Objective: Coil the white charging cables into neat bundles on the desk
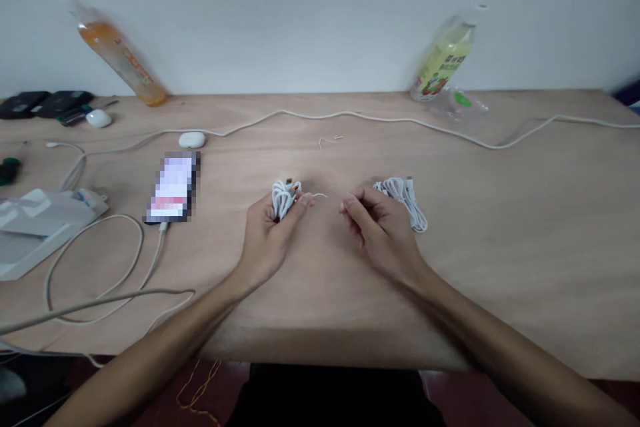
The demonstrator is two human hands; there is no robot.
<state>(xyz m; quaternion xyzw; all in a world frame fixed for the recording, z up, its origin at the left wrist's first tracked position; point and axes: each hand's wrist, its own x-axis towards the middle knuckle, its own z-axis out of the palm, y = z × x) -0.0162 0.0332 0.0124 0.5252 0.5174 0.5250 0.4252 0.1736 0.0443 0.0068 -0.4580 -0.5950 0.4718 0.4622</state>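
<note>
My left hand is closed round a coiled white USB cable, its plug end showing at the top of the bundle. A thin white twist tie sticks out to the right from this bundle, near my left thumb. My right hand is apart from it, thumb and forefinger pinched together; whether anything lies between those fingertips is too small to make out. Behind the right hand, a second bundled white cable lies on the table, partly hidden by the hand.
Another twist tie lies farther back. A phone with a charging cable and a white earbud case are at left. An orange bottle and a yellow-green bottle stand by the wall. A long white cord crosses the table.
</note>
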